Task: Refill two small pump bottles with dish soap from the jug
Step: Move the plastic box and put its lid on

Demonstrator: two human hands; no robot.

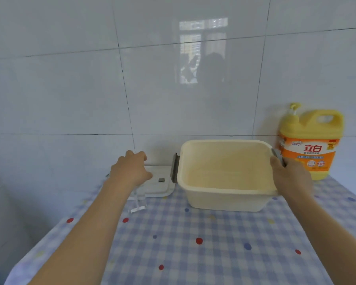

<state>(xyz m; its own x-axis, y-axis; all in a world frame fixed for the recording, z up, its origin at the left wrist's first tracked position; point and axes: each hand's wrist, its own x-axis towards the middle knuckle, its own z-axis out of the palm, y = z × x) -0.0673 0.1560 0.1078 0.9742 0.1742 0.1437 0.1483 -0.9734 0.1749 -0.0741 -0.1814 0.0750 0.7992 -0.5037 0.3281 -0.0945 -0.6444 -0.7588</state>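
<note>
Your right hand (288, 173) is at the right end of the cream tub (224, 200), its fingers wrapped round the grey right-side handle (278, 156). The tub sits upright on the surface (193, 243), which is covered with a blue checked cloth with coloured dots, and its matching left-side handle (174, 168) is free. Your left hand (132, 169) hovers over the white lid (160, 188) that lies flat just left of the tub. Its fingers (141, 156) are curled downward, but the back of the hand hides them, so you cannot tell from here whether they are clenched on anything. A small grey tab (161, 179) shows on the lid beside that hand. A clear plastic piece (137, 206) lies at the lid's near edge, under your left wrist; what it is cannot be made out. The jug (310, 138) of dish soap, yellow with an orange label and a pump top, stands upright at the back right of the surface, against the white tiled wall (70, 89). It is just behind the tub's right end and your right hand, and neither hand touches it.
</note>
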